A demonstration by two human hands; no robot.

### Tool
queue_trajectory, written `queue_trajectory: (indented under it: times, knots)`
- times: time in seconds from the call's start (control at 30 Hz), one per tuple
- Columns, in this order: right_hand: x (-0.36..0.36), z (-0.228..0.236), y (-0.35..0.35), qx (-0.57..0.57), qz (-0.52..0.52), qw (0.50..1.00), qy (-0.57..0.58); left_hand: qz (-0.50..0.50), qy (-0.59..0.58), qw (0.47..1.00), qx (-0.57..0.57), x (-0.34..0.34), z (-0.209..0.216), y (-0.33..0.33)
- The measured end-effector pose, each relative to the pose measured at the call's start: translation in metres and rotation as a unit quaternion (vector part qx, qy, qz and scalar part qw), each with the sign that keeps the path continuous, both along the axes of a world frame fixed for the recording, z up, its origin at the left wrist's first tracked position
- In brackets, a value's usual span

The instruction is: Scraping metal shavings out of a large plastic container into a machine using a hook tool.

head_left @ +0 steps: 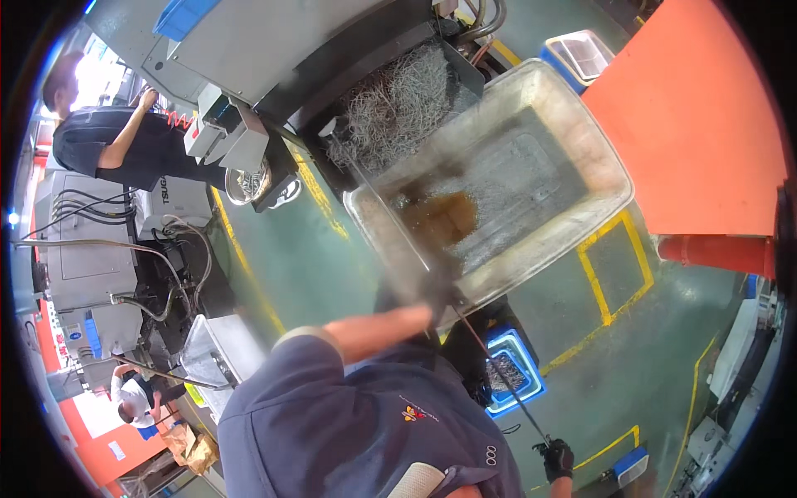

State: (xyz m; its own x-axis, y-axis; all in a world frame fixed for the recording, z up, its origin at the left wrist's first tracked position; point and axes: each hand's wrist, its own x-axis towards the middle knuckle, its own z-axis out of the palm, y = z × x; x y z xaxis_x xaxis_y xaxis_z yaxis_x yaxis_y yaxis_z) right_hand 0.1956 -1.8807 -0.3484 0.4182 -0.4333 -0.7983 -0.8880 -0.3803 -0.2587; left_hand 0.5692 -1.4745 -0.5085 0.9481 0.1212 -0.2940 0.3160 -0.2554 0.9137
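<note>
A long thin metal rod runs slantwise from my right side up to a heap of tangled metal shavings. Black-gloved and closed around the rod's lower end is my right hand, out at the lower right. My left hand, dark-gloved and smeared by motion, grips the rod partway along, by the near edge of a large pale tub. The rod's far tip is lost among the shavings, which sit in a dark machine trough. Brownish liquid pools on the tub's bottom.
A blue bin with metal bits stands close by my legs. An orange panel rises at the right, and a blue-rimmed crate is behind the tub. At the left, a person stands at a machine; another person is farther off.
</note>
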Motion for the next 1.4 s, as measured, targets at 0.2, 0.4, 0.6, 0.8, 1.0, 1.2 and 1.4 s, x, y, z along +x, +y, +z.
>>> queue_trajectory:
  times: [0.2, 0.4, 0.6, 0.8, 1.0, 1.2, 1.4]
  knots:
    - [-0.070, -0.026, 0.015, 0.013, 0.010, 1.000, -0.017, 0.040, 0.247, 0.945, -0.212, -0.011, 0.037, -0.023]
    - [-0.031, -0.074, 0.070, 0.010, 0.058, 0.998, -0.011, 0.044, 0.232, 0.957, -0.168, 0.098, 0.018, -0.052]
    - [0.065, -0.087, 0.118, 0.146, 0.054, 0.988, 0.005, 0.082, 0.327, 0.918, -0.208, 0.178, -0.020, -0.029]
    - [0.029, -0.118, 0.099, 0.086, 0.087, 0.992, -0.037, 0.083, 0.342, 0.913, -0.208, 0.169, -0.021, -0.045]
    - [0.099, -0.054, 0.124, -0.010, 0.086, 0.996, 0.013, 0.090, 0.340, 0.911, -0.215, 0.174, -0.020, -0.036]
    - [0.069, -0.082, 0.106, -0.038, 0.088, 0.995, -0.040, 0.135, 0.300, 0.925, -0.191, 0.181, -0.028, -0.053]
    - [0.057, -0.166, 0.090, 0.365, -0.244, 0.899, 0.007, -0.024, -0.073, 0.937, 0.341, 0.228, -0.092, 0.051]
